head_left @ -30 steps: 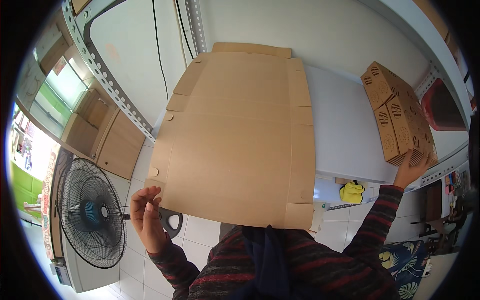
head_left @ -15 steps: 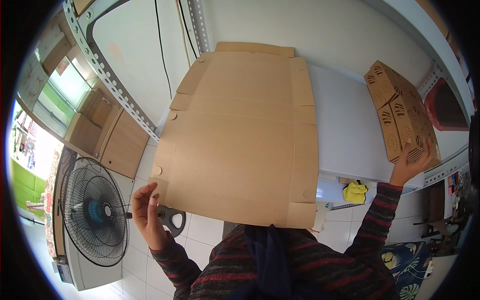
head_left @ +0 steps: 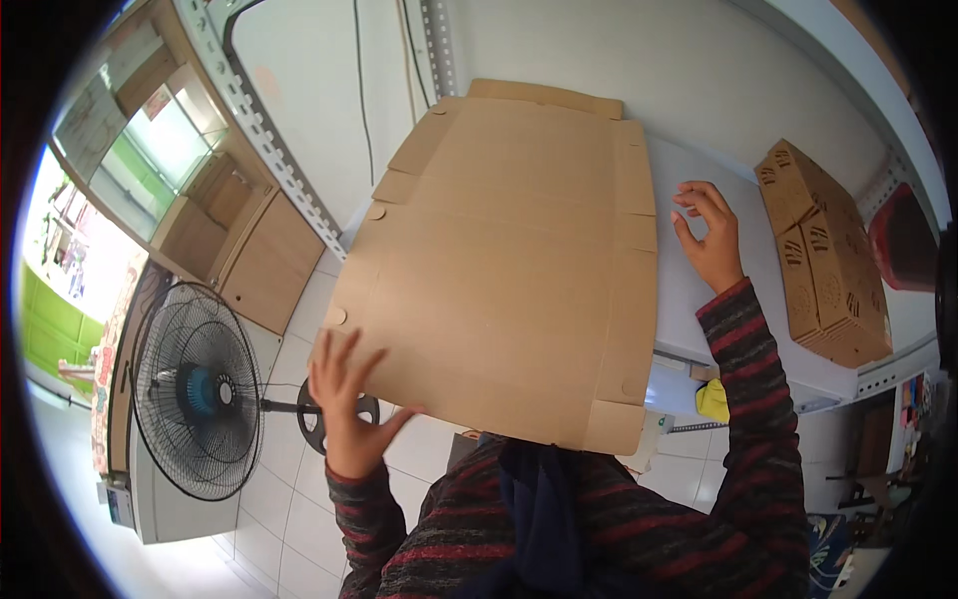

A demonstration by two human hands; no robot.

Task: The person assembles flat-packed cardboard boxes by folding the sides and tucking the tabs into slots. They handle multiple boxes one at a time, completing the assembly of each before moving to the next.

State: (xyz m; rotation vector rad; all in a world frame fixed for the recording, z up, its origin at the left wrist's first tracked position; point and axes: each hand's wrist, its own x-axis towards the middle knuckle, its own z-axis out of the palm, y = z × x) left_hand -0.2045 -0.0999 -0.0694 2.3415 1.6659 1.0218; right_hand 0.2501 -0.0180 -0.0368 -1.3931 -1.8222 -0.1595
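A large flat sheet of brown cardboard [head_left: 499, 290], creased and cut with side flaps like an unfolded box, lies in front of me on the white tabletop [head_left: 689, 270]. Its near edge reaches my body. My left hand [head_left: 349, 399] is at the near left corner of the sheet, fingers spread, thumb over the near edge; whether it touches the board I cannot tell. Over the tabletop, just right of the sheet's right flaps, my right hand [head_left: 713, 238] hangs with curved fingers apart and nothing in them.
Stacked brown printed boxes [head_left: 823, 260] stand on the table at the right, beside a dark red object [head_left: 898, 235]. A black standing fan [head_left: 200, 389] is at my left, before wooden cabinets [head_left: 264, 260]. A yellow cloth [head_left: 712, 399] lies below the tabletop. Perforated metal posts [head_left: 269, 130] frame the left.
My right hand has left the stacked boxes and moved left toward the sheet. My left hand has opened wider at the sheet's corner. The view has shifted slightly.
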